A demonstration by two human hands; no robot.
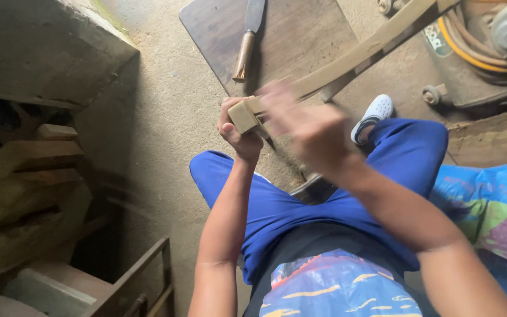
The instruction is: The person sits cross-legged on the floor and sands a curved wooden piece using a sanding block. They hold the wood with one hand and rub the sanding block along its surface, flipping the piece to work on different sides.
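Rough concrete floor (165, 117) underfoot, grey and gritty, with stacked timber offcuts (27, 170) in shadow at the left edge and a dark wooden board (306, 35) lying flat ahead. On that board, a long knife (247, 38) with a wooden handle, blade pointing away, handle toward the seated person. Between the hands, a long curved wooden piece (359, 56), pale brown, its long axis running diagonally from the near squared end at centre frame up and away to the upper right, past the top edge of the view. Near end raised above the blue-trousered knees, far end out of sight. Left hand (237, 132) clenched around that squared near end, fingers wrapped from below, thumb side up, gripping firmly. Right hand (309, 126) just beside it on the same piece, heavily blurred; whether gripping or only pressing against the wood, cannot tell. Beyond the right knee, a white clog (374, 114) on the floor. At the upper right corner, a dusty machine (488, 47) with coiled hoses, yellow and brown. At the right edge, a crumpled blue patterned sheet (488, 205) beside the leg. Low at the left, a wooden frame (130, 282) with slanted rails.
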